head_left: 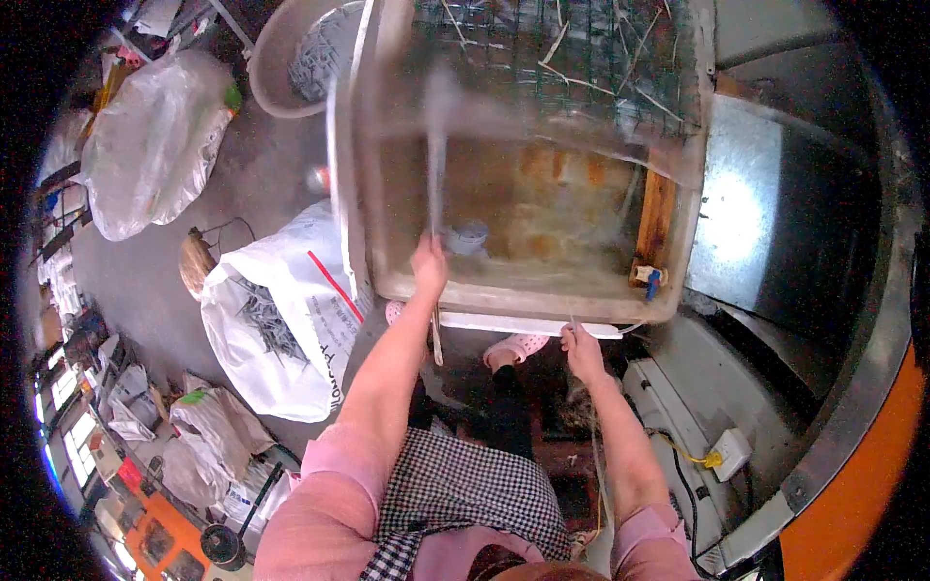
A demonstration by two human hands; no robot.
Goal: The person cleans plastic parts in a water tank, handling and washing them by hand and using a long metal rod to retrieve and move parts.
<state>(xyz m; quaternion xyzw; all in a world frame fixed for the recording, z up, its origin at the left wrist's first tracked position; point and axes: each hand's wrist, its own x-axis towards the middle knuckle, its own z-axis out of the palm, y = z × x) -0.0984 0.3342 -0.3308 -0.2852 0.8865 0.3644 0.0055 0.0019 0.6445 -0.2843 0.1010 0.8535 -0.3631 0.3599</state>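
Note:
My left hand (pixel 429 266) is closed around a long thin stick (pixel 436 184). The stick's far end is blurred over a large rectangular tub (pixel 523 298), and its near end hangs below my fist. At the tub's near right edge, my right hand (pixel 581 353) is closed in a pinch beside a white strip (pixel 523 325). A thin pale strand (pixel 596 445) runs down from this hand; its upper end is partly hidden by the fingers. Murky liquid seems to fill the tub, and a small pale round object (pixel 469 237) shows near my left hand.
Dark green mesh (pixel 552 58) with thin pale strips crosses the tub's far part. A wooden board (pixel 656 218) lines its right side, near a blue valve (pixel 653 281). Leftward are a white sack (pixel 291 329) of grey pieces, a round bucket (pixel 281 77) and a plastic bag (pixel 160 140).

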